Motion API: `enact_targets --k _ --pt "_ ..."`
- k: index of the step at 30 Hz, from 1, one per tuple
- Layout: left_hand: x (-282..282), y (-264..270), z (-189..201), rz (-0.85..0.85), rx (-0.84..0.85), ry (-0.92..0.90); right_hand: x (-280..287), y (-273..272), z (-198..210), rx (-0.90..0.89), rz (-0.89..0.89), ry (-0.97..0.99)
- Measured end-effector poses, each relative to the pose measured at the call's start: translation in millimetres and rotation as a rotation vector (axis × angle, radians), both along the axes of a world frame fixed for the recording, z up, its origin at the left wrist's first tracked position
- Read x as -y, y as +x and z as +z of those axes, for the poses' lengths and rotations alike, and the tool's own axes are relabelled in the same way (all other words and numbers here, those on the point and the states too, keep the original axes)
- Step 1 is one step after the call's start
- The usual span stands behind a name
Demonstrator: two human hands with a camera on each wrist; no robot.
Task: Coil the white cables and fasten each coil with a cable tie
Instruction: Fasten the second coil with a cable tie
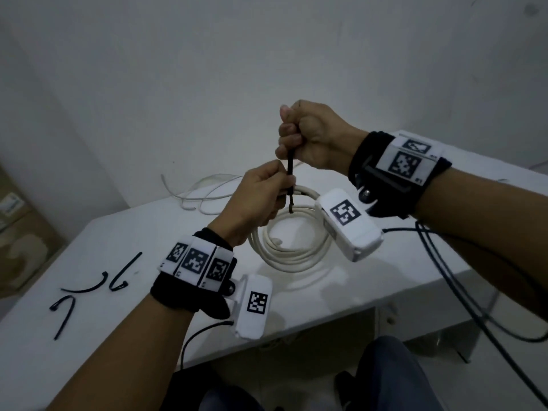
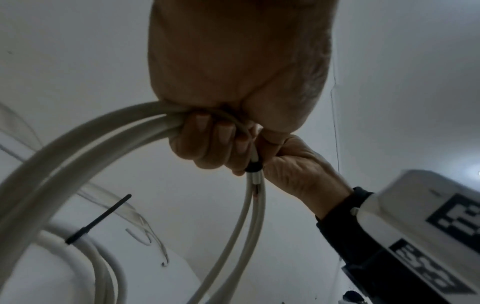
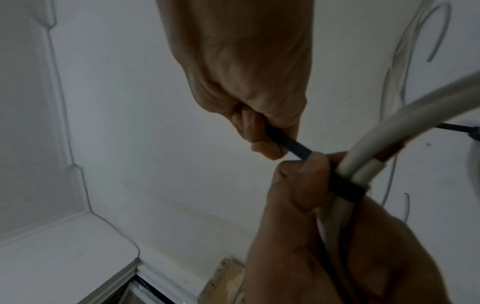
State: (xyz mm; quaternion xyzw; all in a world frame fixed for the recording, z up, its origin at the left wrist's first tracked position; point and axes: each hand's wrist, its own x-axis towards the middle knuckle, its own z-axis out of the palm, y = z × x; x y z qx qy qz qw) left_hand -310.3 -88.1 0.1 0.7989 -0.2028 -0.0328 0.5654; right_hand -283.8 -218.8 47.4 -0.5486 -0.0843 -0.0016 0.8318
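A coil of thick white cable [image 1: 292, 252] hangs just above the white table [image 1: 118, 292], its top gripped by my left hand [image 1: 261, 195]. A black cable tie [image 1: 290, 169] is looped around the bundle beside that hand. Its tail rises into my right hand [image 1: 299, 137], which is fisted around it above the coil. In the left wrist view my left fingers [image 2: 207, 139] curl round the cable strands [image 2: 85, 148], with the tie band [image 2: 253, 166] just below. In the right wrist view my right hand [image 3: 259, 127] grips the tail [image 3: 288, 146] and the band [image 3: 345, 185] wraps the cable [image 3: 389, 131].
Several spare black cable ties [image 1: 89, 287] lie at the table's left. A loose thin white cable [image 1: 201, 192] sprawls at the back. A tied stretch of white cable [image 2: 78, 257] shows a black tie tail [image 2: 101, 218]. Dark cords [image 1: 444, 262] hang off the right. A cardboard box [image 1: 17, 232] stands left.
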Motion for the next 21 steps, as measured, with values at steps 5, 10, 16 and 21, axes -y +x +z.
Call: enact_targets --k 5,10,16,21 --pt "2.3 -2.8 -8.7 0.019 -0.062 0.052 4.6 -6.1 -7.1 0.034 0.002 -0.107" --pt "7.2 0.0 -4.9 0.067 0.164 0.223 3.6 -12.3 -2.9 0.041 0.037 -0.118" --pt "6.3 4.6 -4.7 0.080 0.301 0.194 1.6 -15.5 5.5 0.001 -0.045 -0.071" --pt "5.1 3.2 -0.3 0.021 0.285 0.134 3.9 -11.5 17.2 -0.018 -0.028 -0.013"
